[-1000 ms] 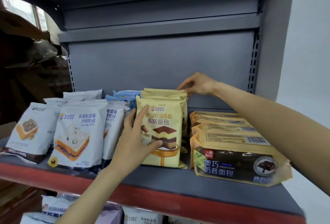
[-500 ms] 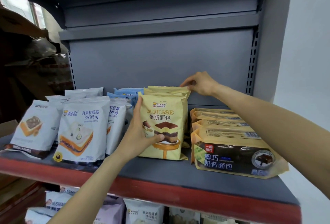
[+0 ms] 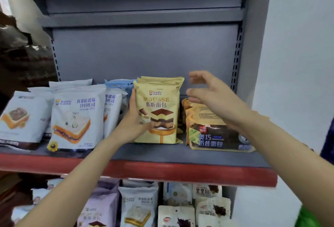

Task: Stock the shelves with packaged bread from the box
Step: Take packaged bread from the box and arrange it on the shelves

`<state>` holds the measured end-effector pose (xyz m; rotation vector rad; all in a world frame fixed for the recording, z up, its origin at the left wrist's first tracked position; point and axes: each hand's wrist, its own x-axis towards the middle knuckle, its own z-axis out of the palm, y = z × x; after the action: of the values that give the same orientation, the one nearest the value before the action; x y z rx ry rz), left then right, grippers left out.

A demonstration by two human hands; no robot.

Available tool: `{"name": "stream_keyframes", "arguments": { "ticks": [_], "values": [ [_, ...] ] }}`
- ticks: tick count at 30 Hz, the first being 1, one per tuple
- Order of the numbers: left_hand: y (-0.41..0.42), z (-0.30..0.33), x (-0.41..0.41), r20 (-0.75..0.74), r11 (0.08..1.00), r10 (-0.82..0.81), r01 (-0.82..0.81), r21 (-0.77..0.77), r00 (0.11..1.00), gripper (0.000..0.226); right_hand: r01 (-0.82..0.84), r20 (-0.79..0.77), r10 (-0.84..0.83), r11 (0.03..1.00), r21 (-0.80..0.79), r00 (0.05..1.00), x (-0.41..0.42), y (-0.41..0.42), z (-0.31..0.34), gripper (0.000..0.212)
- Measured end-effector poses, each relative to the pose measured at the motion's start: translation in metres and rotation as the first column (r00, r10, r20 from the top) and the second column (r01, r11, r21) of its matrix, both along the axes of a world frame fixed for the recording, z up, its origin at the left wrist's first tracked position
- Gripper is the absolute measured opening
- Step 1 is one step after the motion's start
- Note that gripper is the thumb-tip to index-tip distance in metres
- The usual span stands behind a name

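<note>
- Nearest, below the red shelf edge (image 3: pixel 180 172), a lower shelf carries more bread packs (image 3: pixel 139 207) in white and cream wrappers.
- The left hand (image 3: pixel 134 120) grips the front yellow mousse bread pack (image 3: pixel 159 111) at its left side, thumb across the lower front, fingers along the edge.
- That pack stands upright on the grey shelf (image 3: pixel 162 151), with more of the same kind lined up behind it.
- The right hand (image 3: pixel 213 98) hovers above the stacked dark chocolate bread packs (image 3: pixel 215 136), fingers spread and loosely curved, holding nothing; it is blurred.
- Left of the mousse packs stand white blueberry toast packs (image 3: pixel 74 116), just beside the left hand.
- Farthest back, pale blue packs (image 3: pixel 117 84) peek out against the grey back panel (image 3: pixel 144 53).
</note>
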<state>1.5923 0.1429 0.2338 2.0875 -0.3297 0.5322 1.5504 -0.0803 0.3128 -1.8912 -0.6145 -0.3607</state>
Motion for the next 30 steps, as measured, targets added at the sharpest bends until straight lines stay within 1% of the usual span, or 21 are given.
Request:
{"name": "stream_keyframes", "arguments": {
  "ticks": [2, 4, 5, 7, 10, 12, 13, 16, 18, 20, 24, 27, 30],
  "values": [
    [0.0, -0.003, -0.002, 0.033, 1.0, -0.004, 0.004, 0.007, 0.999, 0.117, -0.011, -0.031, 0.01, 1.0, -0.023, 0.999, -0.019, 0.021, -0.028, 0.062],
    [0.0, -0.005, -0.004, 0.055, 1.0, 0.004, -0.005, 0.019, 0.998, 0.115, -0.012, -0.035, 0.009, 0.995, -0.094, 0.999, -0.021, 0.047, -0.055, 0.078],
    [0.001, -0.006, -0.004, 0.048, 1.0, 0.002, -0.003, 0.024, 0.999, 0.112, 0.007, -0.045, -0.014, 0.991, -0.133, 0.999, -0.017, 0.058, -0.065, 0.083],
    [0.004, -0.006, -0.002, 0.023, 0.999, -0.003, 0.003, 0.037, 1.0, 0.115, 0.076, -0.051, -0.088, 0.977, -0.198, 0.995, -0.004, 0.073, -0.079, 0.09],
    [0.007, -0.005, 0.002, -0.03, 0.993, -0.053, 0.056, 0.102, 0.998, 0.126, 0.201, 0.02, -0.204, 0.939, -0.279, 0.979, 0.011, 0.082, -0.085, 0.099],
    [0.007, -0.006, 0.004, -0.074, 0.995, -0.051, 0.057, 0.086, 0.996, 0.126, 0.253, 0.042, -0.252, 0.919, -0.303, 0.967, 0.016, 0.084, -0.086, 0.101],
    [0.007, -0.007, 0.005, -0.073, 0.995, -0.061, 0.066, 0.075, 0.996, 0.125, 0.255, 0.026, -0.26, 0.919, -0.299, 0.965, 0.018, 0.085, -0.086, 0.101],
    [0.005, -0.005, 0.008, -0.075, 0.994, -0.074, 0.079, 0.07, 0.994, 0.12, 0.182, -0.056, -0.201, 0.953, -0.242, 0.978, 0.021, 0.087, -0.086, 0.103],
    [0.005, -0.005, 0.01, -0.091, 0.995, -0.059, 0.065, 0.07, 0.994, 0.118, 0.156, -0.063, -0.174, 0.961, -0.228, 0.983, 0.022, 0.087, -0.084, 0.105],
    [0.007, -0.006, 0.012, -0.11, 0.994, -0.041, 0.052, 0.098, 0.993, 0.119, 0.155, -0.048, -0.173, 0.953, -0.261, 0.984, 0.023, 0.086, -0.085, 0.107],
    [0.01, -0.004, 0.013, -0.163, 0.982, 0.029, 0.002, 0.189, 0.986, 0.121, 0.216, -0.001, -0.233, 0.903, -0.371, 0.973, 0.025, 0.088, -0.086, 0.109],
    [0.006, 0.001, 0.003, -0.113, 0.964, 0.099, -0.067, 0.258, 0.989, 0.113, 0.24, -0.01, -0.265, 0.888, -0.391, 0.964, 0.021, 0.089, -0.083, 0.106],
    [0.003, 0.007, -0.016, -0.136, 0.958, 0.129, -0.089, 0.271, 0.982, 0.105, 0.251, -0.034, -0.3, 0.85, -0.463, 0.953, 0.012, 0.091, -0.079, 0.097]
  ]
}}
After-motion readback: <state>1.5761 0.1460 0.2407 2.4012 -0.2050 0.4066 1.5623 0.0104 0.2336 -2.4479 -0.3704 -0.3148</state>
